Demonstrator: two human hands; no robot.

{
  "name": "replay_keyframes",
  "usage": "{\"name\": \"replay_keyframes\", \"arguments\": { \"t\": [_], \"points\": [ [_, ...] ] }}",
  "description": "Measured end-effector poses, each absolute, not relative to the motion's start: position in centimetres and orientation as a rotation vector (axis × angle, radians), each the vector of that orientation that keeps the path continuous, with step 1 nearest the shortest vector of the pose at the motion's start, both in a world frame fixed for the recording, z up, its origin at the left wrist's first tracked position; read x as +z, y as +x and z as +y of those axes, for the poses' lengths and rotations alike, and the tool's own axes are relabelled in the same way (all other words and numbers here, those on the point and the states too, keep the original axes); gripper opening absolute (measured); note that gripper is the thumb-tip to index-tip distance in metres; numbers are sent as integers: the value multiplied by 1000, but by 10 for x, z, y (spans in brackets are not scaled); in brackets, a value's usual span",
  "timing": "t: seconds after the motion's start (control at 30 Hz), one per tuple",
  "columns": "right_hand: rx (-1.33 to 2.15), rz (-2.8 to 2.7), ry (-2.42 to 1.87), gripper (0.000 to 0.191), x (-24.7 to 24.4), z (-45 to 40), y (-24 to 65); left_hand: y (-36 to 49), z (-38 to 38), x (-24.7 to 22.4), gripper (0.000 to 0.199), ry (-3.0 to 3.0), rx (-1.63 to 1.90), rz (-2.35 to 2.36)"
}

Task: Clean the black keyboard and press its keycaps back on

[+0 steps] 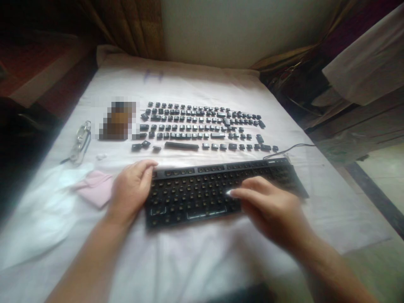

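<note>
A black keyboard (192, 193) with its keycaps off lies on the white sheet, bare switch posts showing in rows. My left hand (132, 189) grips its left end, thumb and fingers along the top corner. Over the right-middle part of the board, my right hand (268, 202) is closed in a pinch. A small white piece (229, 192) sticks out at its fingertips, touching or just above the posts; its kind is too blurred to tell. Behind the keyboard, the removed keycaps (189, 127) lie in several rows, with the long space bar (182, 145) in the front row.
A pink folded cloth (96, 187) and a whitish sheet of plastic or fabric (41, 214) lie left of my left hand. Eyeglasses (81, 141) rest near the left edge, beside a pixelated brown object (118, 121). The keyboard's cable (290, 148) runs off right. A white cloth (366, 59) hangs at upper right.
</note>
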State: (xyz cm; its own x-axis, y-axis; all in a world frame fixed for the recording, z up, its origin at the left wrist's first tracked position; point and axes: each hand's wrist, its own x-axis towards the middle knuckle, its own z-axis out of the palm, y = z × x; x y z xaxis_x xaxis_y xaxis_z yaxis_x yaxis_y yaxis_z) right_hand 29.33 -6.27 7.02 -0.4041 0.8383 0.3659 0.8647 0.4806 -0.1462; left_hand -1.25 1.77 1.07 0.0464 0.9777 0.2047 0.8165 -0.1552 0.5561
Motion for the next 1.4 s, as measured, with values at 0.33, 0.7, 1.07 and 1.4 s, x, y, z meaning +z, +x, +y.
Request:
{"name": "replay_keyframes", "arguments": {
  "t": [0.33,0.7,1.07,1.4],
  "points": [
    [-99,-2274,-1519,23,67,-69,311,-14,19,9,36,2031,776,1843],
    [-109,-2252,-1605,26,55,-70,311,-16,20,7,37,2038,732,1874],
    [-129,-2321,-1724,28,45,-89,301,-15,19,8,38,2015,712,1905],
    [-163,-2332,-1645,28,49,-76,285,-13,19,11,38,2022,710,1905]
  ]
}}
